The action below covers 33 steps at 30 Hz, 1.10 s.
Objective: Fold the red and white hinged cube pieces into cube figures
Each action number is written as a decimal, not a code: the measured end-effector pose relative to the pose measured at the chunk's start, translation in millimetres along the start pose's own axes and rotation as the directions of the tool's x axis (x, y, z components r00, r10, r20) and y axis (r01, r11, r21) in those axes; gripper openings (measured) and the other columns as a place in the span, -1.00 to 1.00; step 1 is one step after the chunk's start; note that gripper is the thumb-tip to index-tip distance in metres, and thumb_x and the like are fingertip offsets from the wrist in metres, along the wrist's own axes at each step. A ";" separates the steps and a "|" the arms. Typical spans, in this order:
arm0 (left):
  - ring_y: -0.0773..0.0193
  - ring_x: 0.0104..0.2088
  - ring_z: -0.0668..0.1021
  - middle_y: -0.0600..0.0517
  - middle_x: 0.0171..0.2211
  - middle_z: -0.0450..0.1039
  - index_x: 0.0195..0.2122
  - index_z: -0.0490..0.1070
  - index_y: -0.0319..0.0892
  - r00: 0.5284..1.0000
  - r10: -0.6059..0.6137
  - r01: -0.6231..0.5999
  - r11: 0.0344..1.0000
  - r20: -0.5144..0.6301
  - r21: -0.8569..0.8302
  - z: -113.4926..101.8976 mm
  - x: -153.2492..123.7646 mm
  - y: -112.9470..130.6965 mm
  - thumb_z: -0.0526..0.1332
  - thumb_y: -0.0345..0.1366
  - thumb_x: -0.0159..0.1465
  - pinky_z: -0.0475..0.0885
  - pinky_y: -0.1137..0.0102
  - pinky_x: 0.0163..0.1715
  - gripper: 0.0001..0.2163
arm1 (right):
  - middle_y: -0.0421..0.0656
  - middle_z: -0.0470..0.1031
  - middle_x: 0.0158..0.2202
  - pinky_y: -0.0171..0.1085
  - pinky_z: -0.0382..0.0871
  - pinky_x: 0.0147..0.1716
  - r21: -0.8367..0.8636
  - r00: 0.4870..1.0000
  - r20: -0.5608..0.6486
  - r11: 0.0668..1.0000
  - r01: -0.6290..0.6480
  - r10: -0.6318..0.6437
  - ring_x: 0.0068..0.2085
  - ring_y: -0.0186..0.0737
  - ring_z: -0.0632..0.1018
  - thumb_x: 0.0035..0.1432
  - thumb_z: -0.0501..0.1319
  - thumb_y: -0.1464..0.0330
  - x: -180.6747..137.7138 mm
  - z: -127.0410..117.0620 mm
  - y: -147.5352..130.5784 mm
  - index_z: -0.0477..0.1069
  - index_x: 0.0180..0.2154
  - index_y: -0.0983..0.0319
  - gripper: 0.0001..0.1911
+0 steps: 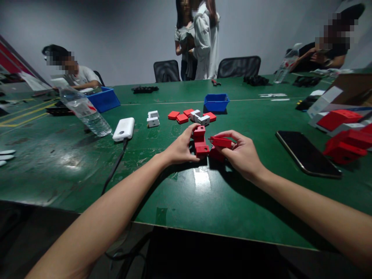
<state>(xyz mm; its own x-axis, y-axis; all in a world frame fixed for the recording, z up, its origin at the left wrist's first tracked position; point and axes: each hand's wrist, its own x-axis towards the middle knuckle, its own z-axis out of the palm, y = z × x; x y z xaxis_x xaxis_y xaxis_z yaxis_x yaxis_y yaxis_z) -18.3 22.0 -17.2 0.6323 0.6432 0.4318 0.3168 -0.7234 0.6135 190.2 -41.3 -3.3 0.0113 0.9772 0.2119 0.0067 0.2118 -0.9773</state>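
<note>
My left hand [184, 146] is closed around a red U-shaped block [200, 141], thumb on the near end and fingers at the far end. Small dark holes show in the block's two raised ends. Just to the right, my right hand [242, 153] pinches a flat red piece [221, 142] between thumb and fingers, with a small tip pointing toward the block. Beneath that hand another red part [216, 154] is partly hidden. Beyond both hands lie several flat red pieces [182, 118] and white U-shaped blocks [203, 119]; one more white block [153, 119] stands to the left.
A blue bin [216, 102] sits behind the pieces. On the left are a white power bank [124, 129] with a black cable and a tilted water bottle [87, 112]. A phone [306, 153] and red-and-white parts [345, 145] lie right. Several people are across the table.
</note>
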 end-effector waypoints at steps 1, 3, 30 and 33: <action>-0.16 0.23 0.37 -0.26 0.27 0.18 0.29 -0.03 -0.10 1.000 0.000 0.000 1.000 0.000 -0.002 0.0 0.1 -0.1 0.44 -0.26 -0.04 0.32 -0.07 0.22 -0.08 | -0.17 0.62 -0.33 -0.26 0.49 -0.35 0.001 1.000 0.001 1.000 -0.001 0.001 -0.35 -0.23 0.60 -0.16 0.36 0.45 0.1 0.1 -0.1 0.47 -0.27 0.22 -0.70; -0.16 0.23 0.37 -0.26 0.27 0.18 0.29 -0.03 -0.10 1.000 0.003 -0.003 1.000 -0.004 -0.003 0.2 0.2 -0.5 0.45 -0.25 -0.04 0.32 -0.08 0.22 -0.08 | -0.18 0.61 -0.35 -0.25 0.49 -0.34 -0.015 1.000 -0.013 1.000 0.012 -0.012 -0.34 -0.22 0.59 -0.17 0.39 0.43 0.2 0.7 -0.9 0.47 -0.28 0.22 -0.69; -0.17 0.25 0.37 -0.24 0.27 0.20 0.31 -0.02 -0.06 1.000 -0.004 0.004 1.000 -0.002 -0.011 0.1 -0.1 0.9 0.45 -0.23 -0.05 0.27 -0.11 0.25 -0.07 | -0.07 0.54 -0.14 -0.22 0.49 -0.33 -0.132 0.989 -0.026 0.982 0.138 -0.143 -0.27 -0.20 0.56 -0.08 0.45 0.24 0.9 -3.0 6.0 0.59 -0.24 0.23 -0.67; -0.16 0.24 0.37 -0.24 0.28 0.19 0.31 -0.03 -0.06 1.000 -0.001 0.001 1.000 -0.003 -0.009 0.1 0.2 1.2 0.44 -0.24 -0.04 0.29 -0.10 0.24 -0.08 | -0.09 0.60 -0.21 -0.24 0.48 -0.33 -0.118 0.993 0.009 0.986 0.117 -0.117 -0.29 -0.20 0.56 -0.09 0.43 0.32 0.1 -2.5 2.2 0.57 -0.24 0.23 -0.70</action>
<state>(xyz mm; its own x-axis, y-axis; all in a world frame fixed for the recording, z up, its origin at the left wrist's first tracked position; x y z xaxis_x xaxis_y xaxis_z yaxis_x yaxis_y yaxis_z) -17.7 21.2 -16.5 0.6299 0.6449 0.4329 0.3115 -0.7203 0.6198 192.7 -40.8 -5.4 0.0011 0.9458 0.3247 0.1264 0.3219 -0.9383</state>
